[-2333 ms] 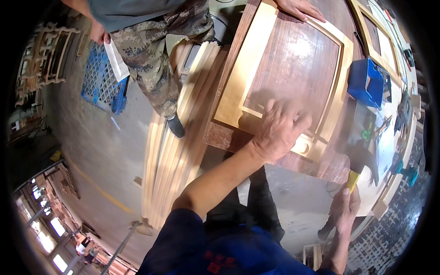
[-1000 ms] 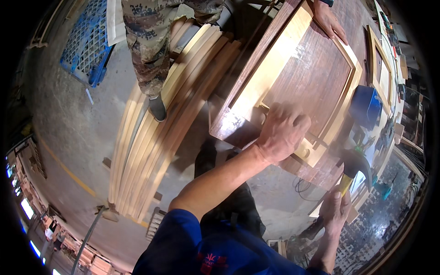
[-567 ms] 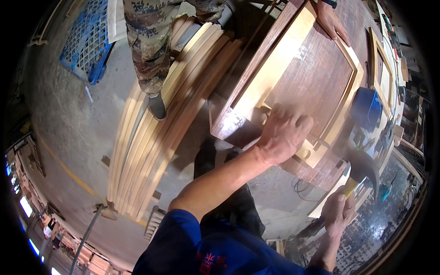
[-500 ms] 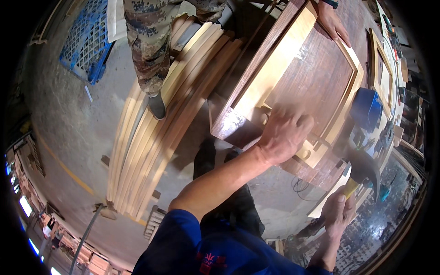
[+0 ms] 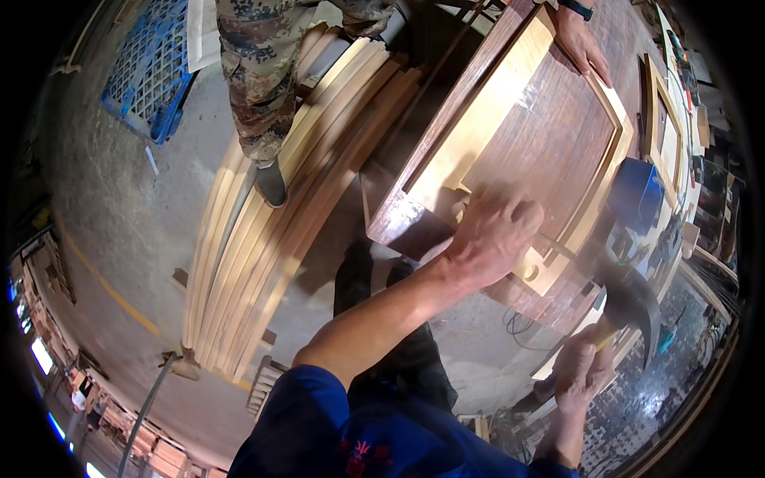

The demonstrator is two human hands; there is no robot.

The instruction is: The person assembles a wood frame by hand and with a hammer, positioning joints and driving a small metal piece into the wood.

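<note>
My left hand [image 5: 496,237] is closed in a blurred fist over the near end of a light wooden frame [image 5: 498,84]. A thin stick-like piece shows at its right side; what the fingers grip is hidden. My right hand [image 5: 583,365] is wrapped round the yellowish handle of a claw hammer [image 5: 633,296]. The hammer's dark, smeared head stands right of the frame's near corner. The frame lies on a dark reddish-brown wooden tabletop [image 5: 538,151]. At its far end another person's hand [image 5: 586,49] rests on the frame.
Long pale wooden strips [image 5: 263,239] lie stacked on the floor to the left, beside a person's camouflage trouser leg [image 5: 259,88]. A blue plastic crate [image 5: 151,68] lies farther left. A blue box-like object [image 5: 637,191] and a smaller wooden frame [image 5: 663,119] are on the right.
The hammer in my right hand has shifted slightly downward. My left fist stays at the frame's near end, and the other person's hand has barely moved.
</note>
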